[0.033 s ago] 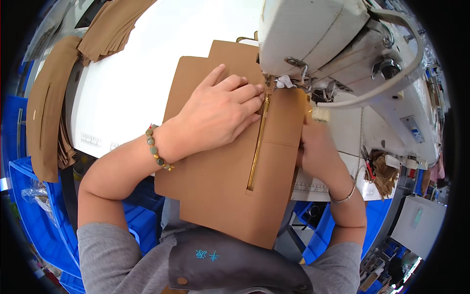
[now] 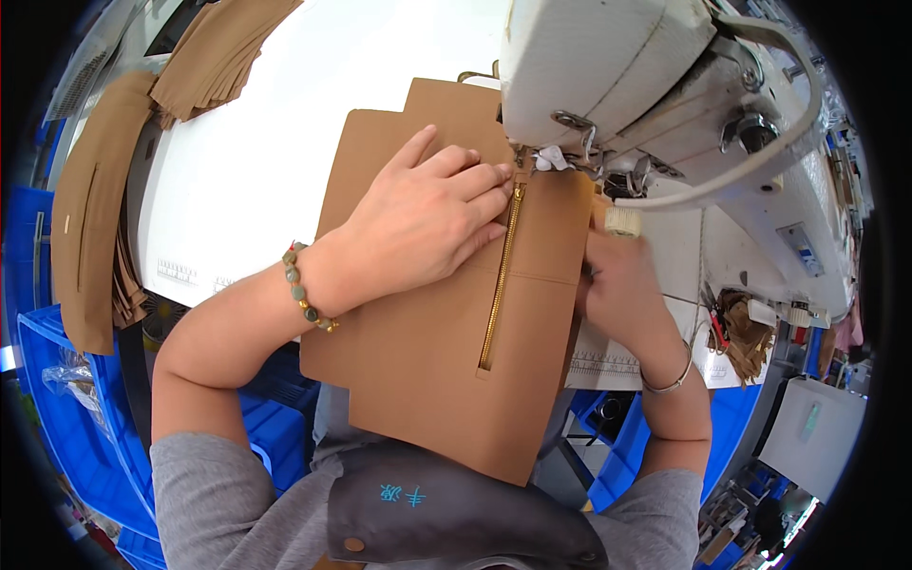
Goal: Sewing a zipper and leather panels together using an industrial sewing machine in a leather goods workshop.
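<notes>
A large brown panel (image 2: 427, 361) with notched corners lies under the head of a white sewing machine (image 2: 608, 66). A gold-toothed zipper (image 2: 501, 285) is set in a slot in it, its upper end close to the needle area. My left hand (image 2: 427, 223) lies flat on the panel left of the zipper, fingers spread and fingertips near the slot. At the panel's right edge is my right hand (image 2: 622, 285), closed with its fingers curled. It is slightly blurred, and whatever it grips is hidden by the edge.
Stacked brown pieces (image 2: 223, 57) lie at the far left, and more hang over the table's left edge (image 2: 90, 218). Blue bins (image 2: 85, 418) stand below on the left. Red-handled snips (image 2: 716, 328) and brown scraps (image 2: 746, 332) sit at right. A pale hose (image 2: 722, 195) curves beside the machine head.
My right hand has shifted slightly along the panel's right edge, away from me. My left hand, the panel and the zipper look the same.
</notes>
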The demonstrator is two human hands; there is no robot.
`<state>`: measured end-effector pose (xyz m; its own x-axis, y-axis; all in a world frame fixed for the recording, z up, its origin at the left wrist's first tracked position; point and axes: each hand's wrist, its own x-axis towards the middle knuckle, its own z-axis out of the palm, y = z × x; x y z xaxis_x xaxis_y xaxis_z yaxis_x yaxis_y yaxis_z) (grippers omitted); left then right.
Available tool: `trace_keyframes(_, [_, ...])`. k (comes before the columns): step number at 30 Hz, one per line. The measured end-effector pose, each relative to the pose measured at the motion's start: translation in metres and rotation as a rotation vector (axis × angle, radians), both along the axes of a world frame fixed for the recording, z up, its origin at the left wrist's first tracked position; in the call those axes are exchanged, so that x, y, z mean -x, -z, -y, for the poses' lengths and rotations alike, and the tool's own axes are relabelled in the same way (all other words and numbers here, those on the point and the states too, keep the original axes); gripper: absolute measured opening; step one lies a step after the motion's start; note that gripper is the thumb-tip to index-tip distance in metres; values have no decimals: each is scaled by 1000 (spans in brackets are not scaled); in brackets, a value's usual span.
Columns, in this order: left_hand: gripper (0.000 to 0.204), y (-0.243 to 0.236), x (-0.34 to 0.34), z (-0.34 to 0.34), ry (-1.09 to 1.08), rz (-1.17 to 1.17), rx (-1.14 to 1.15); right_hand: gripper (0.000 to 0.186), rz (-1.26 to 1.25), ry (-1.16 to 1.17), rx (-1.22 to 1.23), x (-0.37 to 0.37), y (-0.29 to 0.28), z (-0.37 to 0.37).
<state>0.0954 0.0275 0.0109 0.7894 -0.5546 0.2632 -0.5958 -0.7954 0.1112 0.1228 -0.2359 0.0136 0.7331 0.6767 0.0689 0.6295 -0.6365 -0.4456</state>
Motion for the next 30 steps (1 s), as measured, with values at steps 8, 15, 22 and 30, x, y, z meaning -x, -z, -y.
trace_keyframes(8, [51,1,0,-3,20,-7,43,32,417,163,-159,0,-10,-4])
trace_keyframes(15, [48,2,-1,-3,35,26,77,68,275,-67,8,8,7,-18])
trace_keyframes(22, [45,2,-1,3,-6,23,111,65,321,-70,28,4,9,-15])
trace_keyframes(30, [45,2,-3,2,-9,35,121,66,349,-79,36,2,11,-15])
